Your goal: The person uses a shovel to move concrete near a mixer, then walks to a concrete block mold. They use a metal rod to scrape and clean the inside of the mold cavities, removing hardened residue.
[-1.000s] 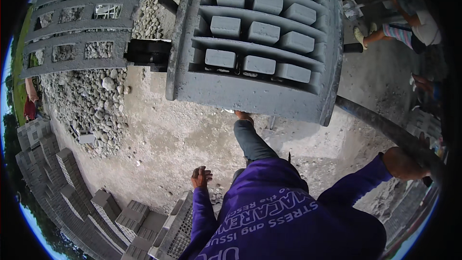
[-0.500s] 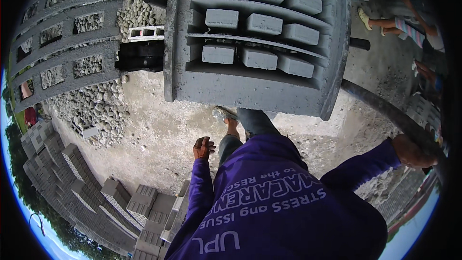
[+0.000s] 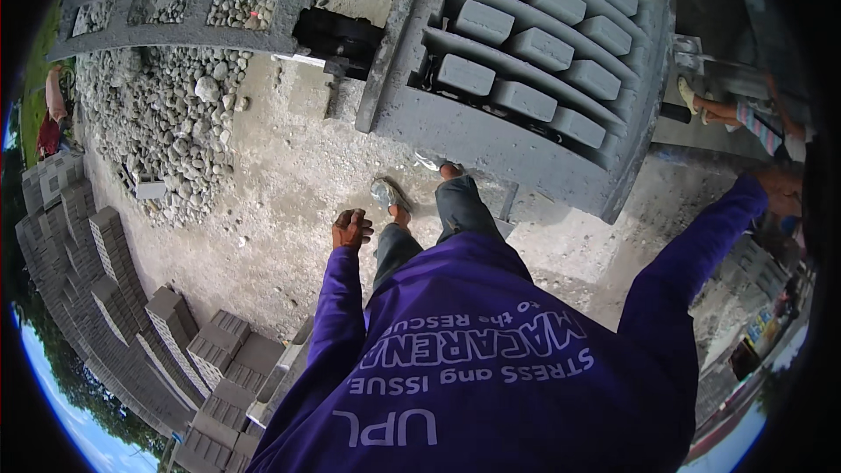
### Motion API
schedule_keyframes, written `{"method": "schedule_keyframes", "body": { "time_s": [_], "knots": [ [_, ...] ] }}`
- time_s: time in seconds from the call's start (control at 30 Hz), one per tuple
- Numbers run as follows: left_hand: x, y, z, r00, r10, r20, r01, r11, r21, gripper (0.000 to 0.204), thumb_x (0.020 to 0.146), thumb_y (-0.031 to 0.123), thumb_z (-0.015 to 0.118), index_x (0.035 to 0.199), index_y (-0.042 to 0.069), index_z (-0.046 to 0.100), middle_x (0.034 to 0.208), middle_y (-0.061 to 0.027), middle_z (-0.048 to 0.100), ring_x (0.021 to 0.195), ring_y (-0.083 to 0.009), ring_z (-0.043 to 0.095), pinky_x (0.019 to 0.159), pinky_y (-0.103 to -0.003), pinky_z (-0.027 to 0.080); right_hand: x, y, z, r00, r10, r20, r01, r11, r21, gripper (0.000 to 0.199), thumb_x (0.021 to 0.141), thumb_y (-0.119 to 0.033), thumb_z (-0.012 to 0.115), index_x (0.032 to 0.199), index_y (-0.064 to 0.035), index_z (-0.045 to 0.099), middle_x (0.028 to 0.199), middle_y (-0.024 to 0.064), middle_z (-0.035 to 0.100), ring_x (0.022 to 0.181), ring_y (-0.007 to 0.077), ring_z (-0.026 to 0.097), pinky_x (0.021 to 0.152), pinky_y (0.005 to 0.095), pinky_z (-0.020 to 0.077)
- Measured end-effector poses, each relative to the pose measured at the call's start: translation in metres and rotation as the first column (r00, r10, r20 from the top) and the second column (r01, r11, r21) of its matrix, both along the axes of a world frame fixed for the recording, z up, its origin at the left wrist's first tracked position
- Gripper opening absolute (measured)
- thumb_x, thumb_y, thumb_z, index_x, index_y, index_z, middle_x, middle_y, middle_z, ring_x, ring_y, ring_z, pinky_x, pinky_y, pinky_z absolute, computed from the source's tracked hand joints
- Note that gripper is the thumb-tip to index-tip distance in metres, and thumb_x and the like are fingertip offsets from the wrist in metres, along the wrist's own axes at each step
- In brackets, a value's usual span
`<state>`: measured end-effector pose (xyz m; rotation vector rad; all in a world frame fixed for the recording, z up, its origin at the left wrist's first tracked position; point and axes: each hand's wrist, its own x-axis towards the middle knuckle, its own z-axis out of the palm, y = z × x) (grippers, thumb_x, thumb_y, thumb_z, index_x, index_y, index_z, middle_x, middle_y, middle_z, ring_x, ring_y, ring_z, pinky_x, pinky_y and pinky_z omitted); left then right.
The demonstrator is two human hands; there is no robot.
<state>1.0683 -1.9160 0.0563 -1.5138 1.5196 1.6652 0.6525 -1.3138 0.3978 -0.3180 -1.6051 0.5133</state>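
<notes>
Head view: left hand hangs clear of the mould edge.

Grey machine, seemingly striped shorts

Outdoors in daylight: pale, rough ground with a heap of grey stones; stacked concrete blocks, lower left; trees and blue sky beyond.

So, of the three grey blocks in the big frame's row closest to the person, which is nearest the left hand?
The leftmost block, at the row's end toward the left hand; the middle block and the rightmost block lie farther from it.
</notes>
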Motion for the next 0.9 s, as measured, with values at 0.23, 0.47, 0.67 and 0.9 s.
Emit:
{"method": "schedule_keyframes", "body": {
  "time_s": [0.23, 0.47, 0.67, 0.9],
  "knots": [
    [-0.015, -0.037, -0.091, 0.852, -0.517, -0.088, 0.493, 0.847, -0.199, 0.029, 0.093, 0.027, 0.057, 0.107, 0.002, 0.063, 0.076, -0.0119, 0.070, 0.061, -0.0201, 0.067, 0.052, -0.033, 0.051, 0.016, -0.051, 0.028, 0.976, -0.130, 0.174, 0.126, 0.992, 0.031, 0.051, 0.098, -0.038, 0.050, 0.126, 0.0050, 0.047, 0.126, 0.0303, 0.050, 0.111, 0.0440, 0.050, 0.093, 0.0512, 0.0418],
    [-0.061, -0.028, -0.131, 0.846, -0.525, -0.091, 0.468, 0.815, -0.343, 0.029, 0.087, 0.031, 0.063, 0.100, 0.005, 0.067, 0.079, -0.0140, 0.071, 0.075, -0.0248, 0.071, 0.070, -0.036, 0.054, 0.074, 0.028, 0.020, 0.844, -0.287, 0.452, 0.376, 0.919, -0.118, 0.069, 0.089, -0.050, 0.059, 0.110, 0.0150, 0.046, 0.108, 0.0330, 0.056, 0.094, 0.0415, 0.060, 0.072, 0.0524, 0.0522],
    [-0.124, 0.018, -0.150, 0.858, -0.504, -0.100, 0.432, 0.813, -0.390, 0.028, 0.085, 0.031, 0.064, 0.102, 0.008, 0.067, 0.090, -0.0221, 0.070, 0.090, -0.0384, 0.068, 0.081, -0.042, 0.053, -0.031, 0.117, 0.022, 0.845, -0.432, 0.316, 0.389, 0.901, 0.191, 0.080, 0.087, -0.057, 0.054, 0.108, 0.0197, 0.041, 0.079, 0.0318, 0.061, 0.079, 0.0394, 0.066, 0.064, 0.0502, 0.0523],
    [-0.038, 0.075, -0.206, 0.866, -0.499, -0.013, 0.491, 0.856, -0.164, 0.031, 0.086, 0.034, 0.060, 0.101, 0.009, 0.068, 0.102, -0.0225, 0.069, 0.099, -0.0370, 0.066, 0.085, -0.044, 0.051, -0.073, 0.124, -0.007, 0.812, -0.389, 0.435, 0.385, 0.917, 0.101, 0.093, 0.082, -0.072, 0.051, 0.118, 0.0131, 0.046, 0.095, 0.0327, 0.064, 0.088, 0.0469, 0.064, 0.072, 0.0521, 0.0508]
  ]
}}
